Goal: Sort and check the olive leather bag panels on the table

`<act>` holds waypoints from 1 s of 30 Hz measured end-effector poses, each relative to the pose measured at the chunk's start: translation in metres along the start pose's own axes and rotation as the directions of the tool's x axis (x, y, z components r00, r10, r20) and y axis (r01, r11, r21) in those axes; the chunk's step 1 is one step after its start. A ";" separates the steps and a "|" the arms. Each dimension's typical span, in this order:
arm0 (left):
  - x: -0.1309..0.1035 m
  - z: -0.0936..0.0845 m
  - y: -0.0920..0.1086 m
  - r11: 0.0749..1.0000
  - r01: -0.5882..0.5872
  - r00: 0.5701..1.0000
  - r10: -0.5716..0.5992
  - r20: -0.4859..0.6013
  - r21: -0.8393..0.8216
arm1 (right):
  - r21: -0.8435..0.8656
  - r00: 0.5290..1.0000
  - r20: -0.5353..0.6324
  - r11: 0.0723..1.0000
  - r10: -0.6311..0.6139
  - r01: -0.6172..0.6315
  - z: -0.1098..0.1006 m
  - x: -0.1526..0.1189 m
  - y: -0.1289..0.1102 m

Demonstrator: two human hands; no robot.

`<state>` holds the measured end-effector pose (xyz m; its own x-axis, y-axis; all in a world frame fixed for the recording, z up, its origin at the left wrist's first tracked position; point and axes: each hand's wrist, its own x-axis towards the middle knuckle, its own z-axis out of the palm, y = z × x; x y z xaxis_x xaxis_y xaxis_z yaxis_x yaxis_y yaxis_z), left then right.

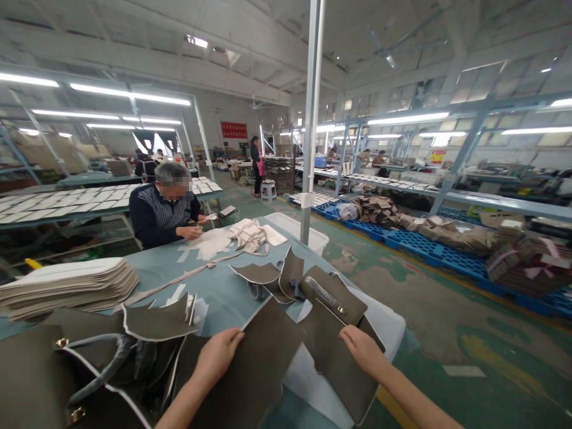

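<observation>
My left hand (pixel 222 353) is closed, thumb and fingers pinching the upper edge of a dark olive bag panel (pixel 261 357) that slopes down toward me. Closed too, my right hand (pixel 363 350) grips the edge of another olive panel (pixel 333 351) with a pale rim. The two panels meet near the middle; I cannot tell whether they are joined. Just beyond lies a bag piece with a plastic-wrapped handle (pixel 322 292) and a gold-coloured fitting. Curved olive pieces (pixel 286 277) stand beside it. Left of my left hand is a pile of olive panels with a wrapped grey handle (pixel 105 369).
A blue-green covered table (pixel 214 277) carries a stack of pale-edged panels (pixel 67 286) and beige scraps (pixel 250 235). Across it sits a co-worker (pixel 165 208) handling small pieces. A metal post (pixel 310 131) and white bin (pixel 319 235) stand beyond; blue pallets (pixel 415 247) are right.
</observation>
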<state>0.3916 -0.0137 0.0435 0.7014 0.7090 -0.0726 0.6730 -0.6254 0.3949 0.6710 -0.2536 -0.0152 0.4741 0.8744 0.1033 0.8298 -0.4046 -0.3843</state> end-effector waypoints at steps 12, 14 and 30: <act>-0.029 0.076 -0.064 0.837 0.149 0.978 -0.203 0.045 0.526 | -0.228 0.967 0.053 0.946 0.248 -0.230 0.038 0.009 0.047; -0.032 0.079 -0.059 0.870 0.204 0.977 -0.208 -0.041 0.449 | -0.104 0.960 0.163 0.971 0.230 -0.215 0.038 0.015 0.045; -0.030 0.137 0.112 0.381 0.195 0.922 -0.385 0.037 -0.904 | 0.540 0.921 0.148 0.809 -0.361 0.231 0.067 -0.006 -0.075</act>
<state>0.4781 -0.1490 -0.0355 0.3962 0.8827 -0.2526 0.1815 0.1945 0.9640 0.5863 -0.2102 -0.0485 0.0931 0.9908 0.0986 0.6224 0.0194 -0.7824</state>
